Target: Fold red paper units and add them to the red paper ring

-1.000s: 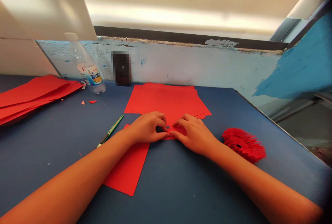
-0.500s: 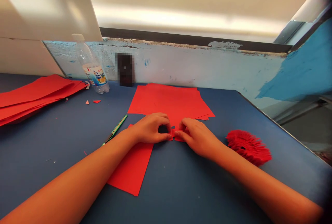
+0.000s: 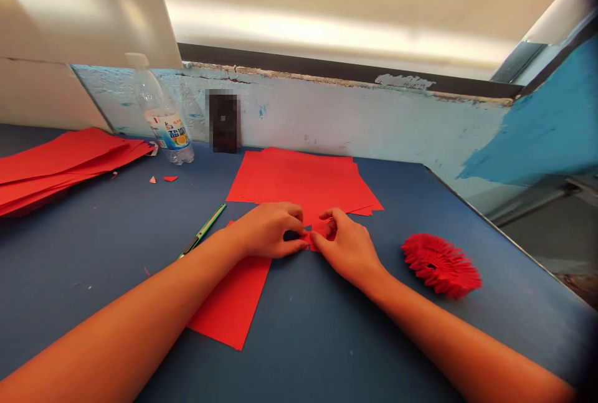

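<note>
The left hand clenches a small folded red paper piece in its fingers; the right hand's fingers have just lifted apart above the dark blue desk, their grip hard to tell.

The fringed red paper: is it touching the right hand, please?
Apart. The head view shows bare blue table between the fringed red paper and the right hand.

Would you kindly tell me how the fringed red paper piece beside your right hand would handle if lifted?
The fringed red paper piece is probably light, as it looks like thin paper. Its narrow strips look floppy and may tear easily. Lying low on the blue table, it would likely slide, not roll.
</note>
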`<action>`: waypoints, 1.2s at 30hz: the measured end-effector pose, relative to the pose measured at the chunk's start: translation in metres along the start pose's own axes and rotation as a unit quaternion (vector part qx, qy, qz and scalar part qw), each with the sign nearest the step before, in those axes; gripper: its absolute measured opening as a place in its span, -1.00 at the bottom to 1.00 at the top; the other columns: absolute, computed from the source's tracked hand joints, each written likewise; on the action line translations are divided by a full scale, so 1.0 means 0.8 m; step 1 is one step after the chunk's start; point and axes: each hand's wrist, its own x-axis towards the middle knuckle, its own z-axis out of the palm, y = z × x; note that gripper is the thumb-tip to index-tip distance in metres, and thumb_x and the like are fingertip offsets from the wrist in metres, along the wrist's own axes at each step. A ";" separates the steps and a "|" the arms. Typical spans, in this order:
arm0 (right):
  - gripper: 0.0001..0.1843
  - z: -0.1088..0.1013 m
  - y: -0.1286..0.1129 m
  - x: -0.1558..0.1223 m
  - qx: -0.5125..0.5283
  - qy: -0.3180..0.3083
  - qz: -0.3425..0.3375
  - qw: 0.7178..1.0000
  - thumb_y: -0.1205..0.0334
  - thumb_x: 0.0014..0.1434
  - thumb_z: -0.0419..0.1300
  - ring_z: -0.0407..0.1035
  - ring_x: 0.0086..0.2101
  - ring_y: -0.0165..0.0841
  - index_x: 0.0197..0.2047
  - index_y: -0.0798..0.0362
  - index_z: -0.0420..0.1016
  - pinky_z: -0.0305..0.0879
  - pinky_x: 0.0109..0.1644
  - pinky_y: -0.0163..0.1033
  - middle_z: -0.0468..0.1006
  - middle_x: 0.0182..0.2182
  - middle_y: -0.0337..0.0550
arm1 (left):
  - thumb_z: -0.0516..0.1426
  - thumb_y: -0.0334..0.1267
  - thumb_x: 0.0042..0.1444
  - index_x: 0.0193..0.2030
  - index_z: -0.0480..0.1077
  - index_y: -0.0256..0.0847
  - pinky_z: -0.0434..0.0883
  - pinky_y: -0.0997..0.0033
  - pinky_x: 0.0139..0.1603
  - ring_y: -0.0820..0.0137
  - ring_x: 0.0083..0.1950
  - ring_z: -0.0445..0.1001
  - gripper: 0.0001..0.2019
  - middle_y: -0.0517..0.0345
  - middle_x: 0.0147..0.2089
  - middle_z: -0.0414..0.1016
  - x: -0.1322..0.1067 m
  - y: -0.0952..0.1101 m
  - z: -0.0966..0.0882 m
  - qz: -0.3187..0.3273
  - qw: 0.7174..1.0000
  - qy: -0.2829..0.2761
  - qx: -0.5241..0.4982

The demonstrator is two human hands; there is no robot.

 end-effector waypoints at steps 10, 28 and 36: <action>-0.78 -0.011 0.021 -0.005 -0.002 0.007 -0.276 0.961 0.46 0.18 0.10 0.38 -0.23 -0.30 -0.12 0.03 0.34 0.17 -0.12 -0.20 0.51 -0.24 -0.18 | 0.11 -0.27 0.12 -0.22 0.56 -0.18 0.28 0.47 -0.29 0.42 -0.27 0.40 -0.80 0.08 -0.25 0.45 -0.002 0.000 0.000 0.015 1.000 0.012 0.002; -0.73 -0.022 0.031 -0.001 0.085 -0.094 -0.315 0.941 0.51 0.09 0.13 0.38 -0.23 -0.31 -0.16 0.05 0.43 0.30 -0.13 -0.21 0.52 -0.22 -0.14 | 0.12 -0.25 0.12 -0.14 0.55 -0.14 0.31 0.48 -0.26 0.41 -0.23 0.40 -0.78 0.08 -0.22 0.43 -0.003 -0.004 0.004 -0.002 1.000 0.014 -0.023; -0.81 -0.024 0.028 0.002 0.017 -0.086 -0.359 0.929 0.44 0.16 0.16 0.35 -0.17 -0.27 -0.25 0.00 0.56 0.22 -0.04 -0.09 0.57 -0.19 -0.21 | 0.13 -0.25 0.12 -0.15 0.54 -0.16 0.33 0.46 -0.22 0.39 -0.21 0.42 -0.79 0.08 -0.20 0.45 -0.003 -0.004 0.004 -0.011 0.999 0.015 -0.036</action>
